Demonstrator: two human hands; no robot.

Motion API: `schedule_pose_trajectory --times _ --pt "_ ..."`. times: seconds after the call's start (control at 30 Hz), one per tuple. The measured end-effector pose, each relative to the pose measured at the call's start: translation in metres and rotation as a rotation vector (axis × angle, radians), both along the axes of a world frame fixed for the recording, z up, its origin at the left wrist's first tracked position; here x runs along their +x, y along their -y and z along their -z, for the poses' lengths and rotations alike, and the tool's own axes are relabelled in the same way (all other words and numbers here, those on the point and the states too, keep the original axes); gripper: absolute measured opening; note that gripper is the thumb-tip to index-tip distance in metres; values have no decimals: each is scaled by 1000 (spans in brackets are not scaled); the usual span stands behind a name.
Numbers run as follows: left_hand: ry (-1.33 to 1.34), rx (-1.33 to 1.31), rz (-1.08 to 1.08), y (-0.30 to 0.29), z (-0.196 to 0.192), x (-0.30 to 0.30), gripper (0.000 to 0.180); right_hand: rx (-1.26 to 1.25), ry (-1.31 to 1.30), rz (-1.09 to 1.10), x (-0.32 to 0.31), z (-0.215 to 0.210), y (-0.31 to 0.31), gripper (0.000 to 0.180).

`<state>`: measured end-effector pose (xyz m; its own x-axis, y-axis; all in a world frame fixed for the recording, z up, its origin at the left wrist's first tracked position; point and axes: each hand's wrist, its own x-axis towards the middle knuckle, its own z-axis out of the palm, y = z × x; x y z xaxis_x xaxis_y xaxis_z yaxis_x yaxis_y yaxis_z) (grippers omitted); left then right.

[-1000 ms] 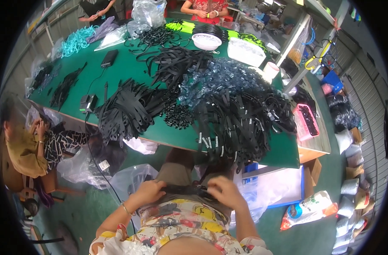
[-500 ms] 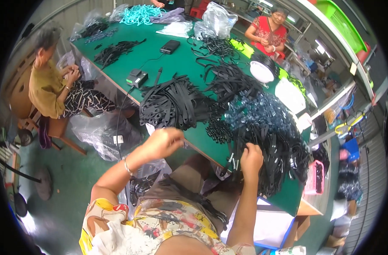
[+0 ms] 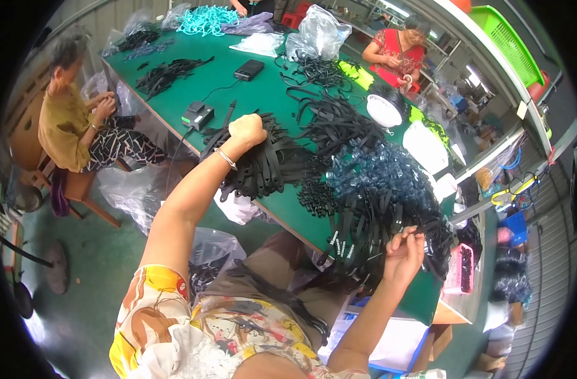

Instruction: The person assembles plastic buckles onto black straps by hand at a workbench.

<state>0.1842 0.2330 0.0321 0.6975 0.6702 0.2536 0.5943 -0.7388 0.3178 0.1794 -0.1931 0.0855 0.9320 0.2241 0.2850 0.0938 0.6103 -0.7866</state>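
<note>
My left hand (image 3: 247, 129), with a bracelet on its wrist, is closed over the far side of a heap of black straps (image 3: 272, 167) at the table's near edge. Its fingertips are hidden, so what they hold cannot be made out. My right hand (image 3: 404, 252) is palm up at the right, its fingers loosely curled and apart with nothing visible in them. It hovers beside a bundle of black straps with white print (image 3: 358, 243) that hangs at the edge. Beyond this bundle lies a pile of dark translucent plastic buckles (image 3: 380, 170).
The green table (image 3: 212, 148) carries more black straps (image 3: 339, 123), a small black device (image 3: 197, 115) with a cable, and white bowls (image 3: 384, 110). A pink basket (image 3: 459, 268) stands at the right. Co-workers sit at the left (image 3: 67, 126) and far right (image 3: 399, 54).
My left hand has moved forward from in front of the table edge onto the strap heap. My right hand has shifted right and nearer to me, turning palm up.
</note>
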Motion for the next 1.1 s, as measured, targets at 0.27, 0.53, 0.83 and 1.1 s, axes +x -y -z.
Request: schedule_pose_trajectory --times 0.27,0.53,0.83,1.1 --pt "527 -361 187 18 -17 -23 19 136 66 -144 -21 -15 -1 12" --pt "691 -514 959 147 -66 -71 6 -46 -183 -404 -50 11 -63 41" --pt "513 -821 1346 210 -40 -64 7 -43 -108 -5 -66 14 -51 9" --pt "192 -188 577 167 21 61 25 -15 -167 -206 -79 19 -10 14"
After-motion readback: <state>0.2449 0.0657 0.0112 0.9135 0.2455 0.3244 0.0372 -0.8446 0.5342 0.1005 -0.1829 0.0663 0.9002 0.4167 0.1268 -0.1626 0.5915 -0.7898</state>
